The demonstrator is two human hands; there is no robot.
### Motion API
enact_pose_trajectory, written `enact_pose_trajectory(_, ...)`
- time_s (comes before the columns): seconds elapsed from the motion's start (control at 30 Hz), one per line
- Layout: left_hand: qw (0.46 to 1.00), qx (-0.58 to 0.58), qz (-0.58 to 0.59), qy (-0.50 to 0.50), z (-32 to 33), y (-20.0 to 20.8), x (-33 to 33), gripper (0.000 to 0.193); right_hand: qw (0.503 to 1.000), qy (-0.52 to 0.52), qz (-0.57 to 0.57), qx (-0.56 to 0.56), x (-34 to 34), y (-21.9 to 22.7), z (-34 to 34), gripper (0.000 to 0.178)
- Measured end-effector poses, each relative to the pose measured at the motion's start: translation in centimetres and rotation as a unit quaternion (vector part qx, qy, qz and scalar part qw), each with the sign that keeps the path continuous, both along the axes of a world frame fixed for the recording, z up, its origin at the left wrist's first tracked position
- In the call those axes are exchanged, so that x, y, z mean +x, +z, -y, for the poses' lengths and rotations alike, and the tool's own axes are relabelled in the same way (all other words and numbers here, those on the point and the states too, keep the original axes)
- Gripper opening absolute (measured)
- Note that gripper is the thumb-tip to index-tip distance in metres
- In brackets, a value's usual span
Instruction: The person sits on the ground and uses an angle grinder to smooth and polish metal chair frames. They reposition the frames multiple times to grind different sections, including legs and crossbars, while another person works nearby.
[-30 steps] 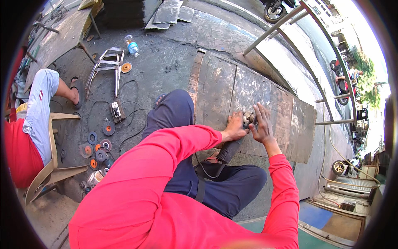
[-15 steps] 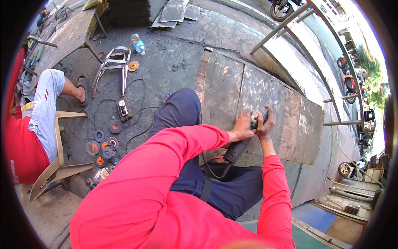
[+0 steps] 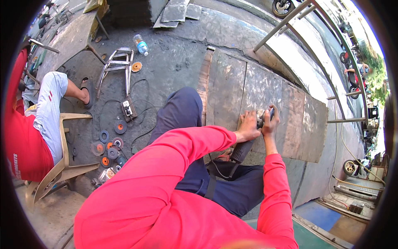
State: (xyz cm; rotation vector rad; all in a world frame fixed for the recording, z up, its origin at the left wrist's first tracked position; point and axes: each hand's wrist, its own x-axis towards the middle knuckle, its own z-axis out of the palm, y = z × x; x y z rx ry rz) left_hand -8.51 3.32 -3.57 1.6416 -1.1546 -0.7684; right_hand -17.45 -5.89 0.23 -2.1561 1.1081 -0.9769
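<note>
A dark angle grinder (image 3: 242, 152) lies across the near side of a worn wooden board (image 3: 226, 79), its cord end pointing back toward my lap. My left hand (image 3: 248, 125) closes round the front part of its body, fingers pointing away from me. Beside it, my right hand (image 3: 270, 124) is curled at the tool's head, thumb and fingers bent round it. A small dark edge shows by the right fingertips; whether it belongs to the grinder cannot be made out. The two hands mostly hide the grinder's head.
Several grinding discs (image 3: 112, 153) lie on the ground at left, near a power outlet block (image 3: 128, 108) with cords. Beyond are a metal frame (image 3: 117, 66) and a water bottle (image 3: 141, 45). A seated person (image 3: 33, 128) is at far left; metal railing (image 3: 325, 68) stands right.
The whole view has shifted slightly, so the scene sits a little further right. Both hands stay at the grinder's head, with the right fingers slightly repositioned.
</note>
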Motion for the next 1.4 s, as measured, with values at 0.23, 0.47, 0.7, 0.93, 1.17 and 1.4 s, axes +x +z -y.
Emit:
enact_pose_trajectory(0.23,1.0,0.004,0.003,0.005,0.0,0.4,0.0,0.079,0.999,-0.006,0.031,-0.004,-0.1,-0.4,-0.1,0.043)
enact_pose_trajectory(0.47,0.999,0.018,0.038,-0.029,0.8,0.1,-0.5,0.081,0.994,-0.054,0.089,0.008,-1.1,-2.0,-0.2,0.036)
enact_pose_trajectory(0.7,0.997,0.024,0.056,-0.038,0.9,-0.4,-0.5,0.078,0.993,-0.06,0.092,0.042,-1.0,-2.5,0.0,0.043)
enact_pose_trajectory(0.93,0.998,-0.002,0.061,-0.023,1.1,-1.4,-0.6,0.075,0.995,-0.077,0.058,0.005,-0.7,-1.6,-0.3,0.045)
enact_pose_trajectory(1.17,0.995,0.01,0.097,-0.036,1.1,-1.0,-0.1,0.075,0.994,-0.102,0.02,0.031,-0.7,-0.9,-1.3,0.051)
enact_pose_trajectory(1.4,0.99,0.03,0.123,-0.06,0.3,0.6,1.4,0.08,0.993,-0.043,-0.104,0.022,-1.4,0.9,-1.2,0.055)
